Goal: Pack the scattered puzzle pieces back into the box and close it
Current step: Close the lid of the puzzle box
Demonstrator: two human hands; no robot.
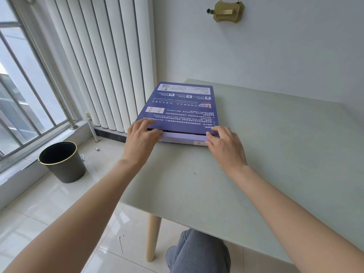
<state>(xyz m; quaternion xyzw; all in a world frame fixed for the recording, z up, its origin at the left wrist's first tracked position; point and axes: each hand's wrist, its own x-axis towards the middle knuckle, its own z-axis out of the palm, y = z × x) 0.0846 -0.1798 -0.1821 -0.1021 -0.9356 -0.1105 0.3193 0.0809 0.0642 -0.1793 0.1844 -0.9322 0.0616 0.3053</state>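
The purple puzzle box (pixel 178 109) lies at the table's (pixel 275 154) far left corner, and no loose pieces show. Its near flap (pixel 183 137) remains partly untucked, a dark gap above it. The left hand (pixel 140 138) and right hand (pixel 224 143) pinch that edge at either end; only closing appears left

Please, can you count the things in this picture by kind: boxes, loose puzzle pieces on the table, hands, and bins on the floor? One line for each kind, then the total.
Purple puzzle box on the table: 1
Loose puzzle pieces on the table: 0 visible
Hands, left hand and right hand, both at the box's near edge: 2
Black bin on the floor: 1
Total: 4
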